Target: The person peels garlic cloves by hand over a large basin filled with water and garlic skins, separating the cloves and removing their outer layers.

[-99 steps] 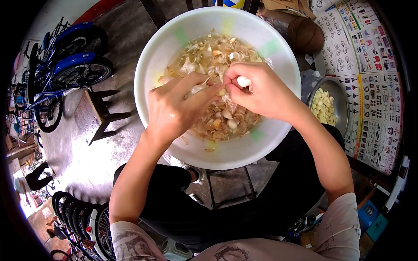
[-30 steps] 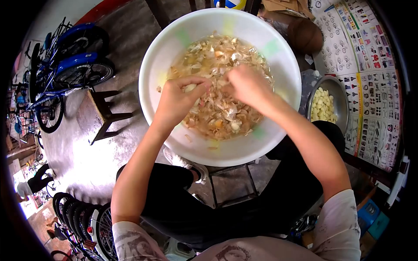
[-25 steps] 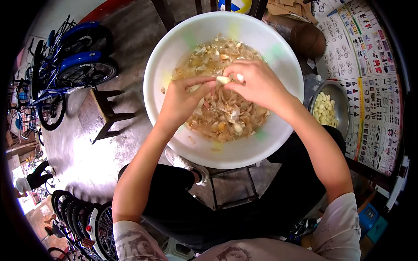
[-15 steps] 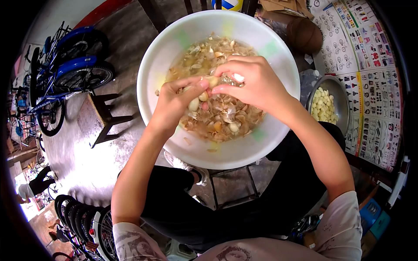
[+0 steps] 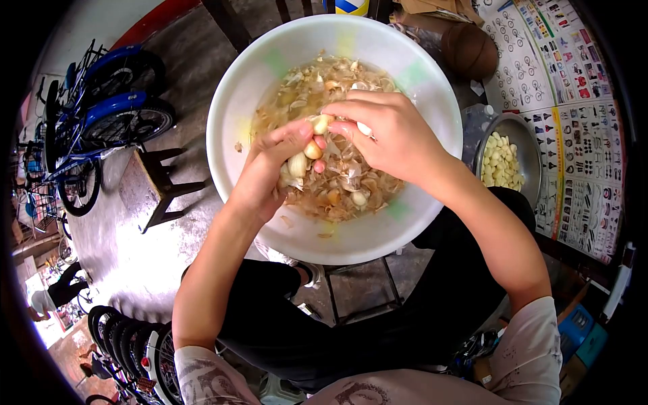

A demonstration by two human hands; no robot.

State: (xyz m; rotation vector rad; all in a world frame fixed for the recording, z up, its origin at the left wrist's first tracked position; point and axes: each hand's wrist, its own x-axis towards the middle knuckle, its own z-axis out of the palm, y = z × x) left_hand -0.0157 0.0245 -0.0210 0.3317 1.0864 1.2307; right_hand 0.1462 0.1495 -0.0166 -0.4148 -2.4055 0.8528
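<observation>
**Background clutter, both sides**

Blue bicycles (image 5: 116,106) are parked at left, with a wooden stool (image 5: 144,179) set near them on the grey floor (image 5: 121,256). More wheels (image 5: 111,331) are lined up below. A brown ball (image 5: 470,50) is placed by cardboard (image 5: 445,9) at top right. Printed sheets (image 5: 574,128) are spread at far right; a blue item (image 5: 574,327) is seen below.

- White basin (image 5: 236,115), carrying yellowish water (image 5: 307,106) and loose garlic skins (image 5: 341,196)
- Grey floor (image 5: 125,260), brightly lit in one patch, bearing a wooden stool (image 5: 143,179) and blue bicycles (image 5: 116,105)
</observation>
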